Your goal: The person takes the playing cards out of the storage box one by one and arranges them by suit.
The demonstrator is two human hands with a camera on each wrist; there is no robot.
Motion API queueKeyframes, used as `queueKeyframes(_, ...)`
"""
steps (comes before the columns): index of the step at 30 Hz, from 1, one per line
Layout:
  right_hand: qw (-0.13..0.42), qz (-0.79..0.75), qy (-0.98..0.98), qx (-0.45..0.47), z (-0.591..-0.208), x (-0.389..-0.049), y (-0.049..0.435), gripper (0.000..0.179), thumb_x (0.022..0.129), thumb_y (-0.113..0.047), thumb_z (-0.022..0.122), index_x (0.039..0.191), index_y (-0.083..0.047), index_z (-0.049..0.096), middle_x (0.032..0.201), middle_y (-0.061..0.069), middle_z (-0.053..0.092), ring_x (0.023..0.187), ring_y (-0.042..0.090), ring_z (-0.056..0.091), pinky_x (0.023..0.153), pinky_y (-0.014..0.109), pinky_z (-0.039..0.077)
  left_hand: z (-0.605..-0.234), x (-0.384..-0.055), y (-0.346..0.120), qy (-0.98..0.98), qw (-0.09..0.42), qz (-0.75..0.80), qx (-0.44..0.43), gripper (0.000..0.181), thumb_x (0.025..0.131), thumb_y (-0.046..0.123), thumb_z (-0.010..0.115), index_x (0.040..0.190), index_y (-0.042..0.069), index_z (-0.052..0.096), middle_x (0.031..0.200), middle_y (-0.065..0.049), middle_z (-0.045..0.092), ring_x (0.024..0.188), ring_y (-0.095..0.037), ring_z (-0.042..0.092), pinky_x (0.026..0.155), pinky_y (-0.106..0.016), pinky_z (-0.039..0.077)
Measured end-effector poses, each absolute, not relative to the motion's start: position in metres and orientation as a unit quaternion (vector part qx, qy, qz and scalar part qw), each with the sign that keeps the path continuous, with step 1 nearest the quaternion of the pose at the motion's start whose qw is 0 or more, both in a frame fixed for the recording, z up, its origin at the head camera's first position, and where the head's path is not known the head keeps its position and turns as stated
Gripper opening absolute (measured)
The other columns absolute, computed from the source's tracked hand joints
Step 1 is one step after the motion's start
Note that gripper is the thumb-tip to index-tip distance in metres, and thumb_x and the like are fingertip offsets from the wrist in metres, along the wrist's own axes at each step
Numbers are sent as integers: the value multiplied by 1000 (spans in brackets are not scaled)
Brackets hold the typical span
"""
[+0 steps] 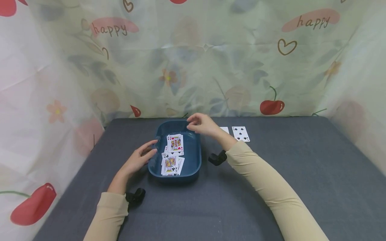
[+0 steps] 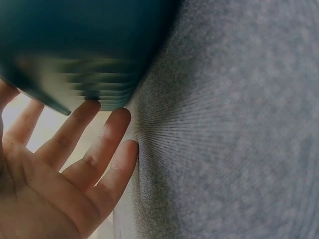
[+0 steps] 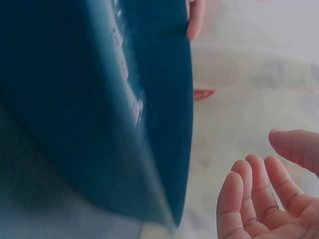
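Note:
A dark blue plastic basin (image 1: 191,157) stands on the table with several playing cards inside, lying in two overlapping groups. A king of hearts (image 1: 175,143) tops the far group; another face card (image 1: 170,165) tops the near one. My left hand (image 1: 137,161) is at the basin's left side, and its straight fingers (image 2: 112,132) reach the outer wall in the left wrist view. Over the far right corner of the basin hovers my right hand (image 1: 205,125), holding nothing. In the right wrist view its thumb (image 3: 294,148) stands apart from the loosely bent fingers.
Right of the basin lie a spades card (image 1: 241,134) and another card (image 1: 224,130), partly hidden behind my right wrist. Dark grey cloth covers the table (image 1: 271,167). A printed curtain (image 1: 205,67) rises behind and along both sides. Black cameras (image 1: 217,158) sit on both wrists.

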State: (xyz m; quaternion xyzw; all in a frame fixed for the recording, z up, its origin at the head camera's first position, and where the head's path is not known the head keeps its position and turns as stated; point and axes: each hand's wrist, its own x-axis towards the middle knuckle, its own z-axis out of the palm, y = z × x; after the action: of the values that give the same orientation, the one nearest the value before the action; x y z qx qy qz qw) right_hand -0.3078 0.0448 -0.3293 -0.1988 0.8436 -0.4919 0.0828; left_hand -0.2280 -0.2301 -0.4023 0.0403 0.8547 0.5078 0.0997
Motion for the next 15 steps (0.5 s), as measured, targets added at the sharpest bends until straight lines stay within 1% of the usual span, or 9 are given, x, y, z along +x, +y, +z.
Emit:
queueKeyframes(2, 82, -489, 844, -205, -328, -307, 35, 32, 89, -12, 61, 118, 0, 56, 111, 20, 64, 97, 28, 63, 75, 29, 54, -402, -228, -230, 855, 99, 507, 40, 56, 94, 45, 49, 145, 28, 32, 147, -18, 35, 132, -36, 39, 106, -55, 35)
queueKeyframes(4, 86, -492, 841, -208, -326, -306, 27, 32, 89, -12, 61, 118, -1, 56, 111, 20, 64, 96, 29, 63, 74, 28, 54, -402, -228, -229, 856, 98, 506, 39, 56, 94, 45, 49, 145, 28, 32, 147, -17, 35, 132, -36, 39, 106, -55, 35)
queueKeyframes(8, 100, -509, 832, -197, -328, -307, 11, 34, 89, -13, 62, 120, 0, 55, 112, 19, 63, 100, 28, 63, 80, 31, 54, -401, -228, -229, 857, 101, 504, 34, 54, 95, 42, 48, 145, 28, 31, 148, -17, 34, 132, -36, 38, 107, -56, 34)
queueKeyframes(15, 125, -518, 829, -172, -337, -309, -12, 37, 89, -14, 61, 123, 0, 54, 112, 19, 62, 101, 31, 62, 87, 38, 53, -400, -228, -229, 858, 107, 501, 31, 54, 96, 42, 47, 146, 28, 30, 149, -18, 32, 133, -37, 37, 107, -56, 34)
